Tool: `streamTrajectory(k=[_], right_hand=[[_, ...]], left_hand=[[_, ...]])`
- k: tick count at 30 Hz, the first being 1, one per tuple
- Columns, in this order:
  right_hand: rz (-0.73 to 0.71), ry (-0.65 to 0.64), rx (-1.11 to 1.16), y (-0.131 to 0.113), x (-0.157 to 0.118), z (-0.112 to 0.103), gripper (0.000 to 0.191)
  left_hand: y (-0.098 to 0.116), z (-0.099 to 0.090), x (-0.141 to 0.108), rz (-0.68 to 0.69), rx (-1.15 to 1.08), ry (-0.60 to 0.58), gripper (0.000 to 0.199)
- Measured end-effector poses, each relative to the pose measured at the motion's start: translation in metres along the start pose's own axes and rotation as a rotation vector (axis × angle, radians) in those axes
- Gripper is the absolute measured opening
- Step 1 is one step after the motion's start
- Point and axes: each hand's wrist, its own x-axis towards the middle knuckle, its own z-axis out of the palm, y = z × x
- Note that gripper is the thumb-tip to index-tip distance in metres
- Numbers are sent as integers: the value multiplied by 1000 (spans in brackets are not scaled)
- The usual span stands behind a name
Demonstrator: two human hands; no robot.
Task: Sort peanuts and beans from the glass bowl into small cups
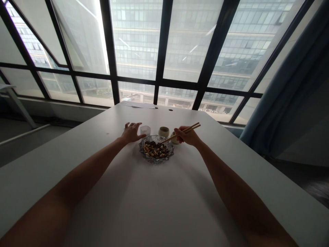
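A scalloped clear glass bowl (156, 160) stands on the white table, holding a mix of dark and light nuts or seeds (154, 149). My right hand (187, 136) is closed round a pair of wooden chopsticks (191, 128), whose tips reach down among the bowl's contents. At the bowl's left rim, my left hand (131, 133) has its fingers spread and holds nothing. Just behind the bowl are a small translucent cup (145, 130) and a beige cup (163, 131). Another beige cup (174, 139) is partly hidden by my right hand and the chopsticks.
White paper sheets (140, 105) lie at the far end of the table (154, 206). Beyond it rises a black-framed window wall. A blue curtain (277, 89) hangs on the right, and part of another table (22, 106) shows at the left.
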Motion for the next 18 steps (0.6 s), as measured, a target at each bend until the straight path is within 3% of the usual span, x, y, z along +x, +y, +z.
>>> streamTrajectory(k=[6, 13, 18], right_hand=[[-15, 15, -2, -1, -2, -1, 56], [-88, 147, 68, -4, 2, -7, 57], [-84, 175, 63, -3, 3, -9, 59]], left_hand=[[24, -1, 27, -58, 9, -104, 72], [34, -11, 23, 253, -8, 66, 69], [25, -8, 30, 90, 35, -32, 74]])
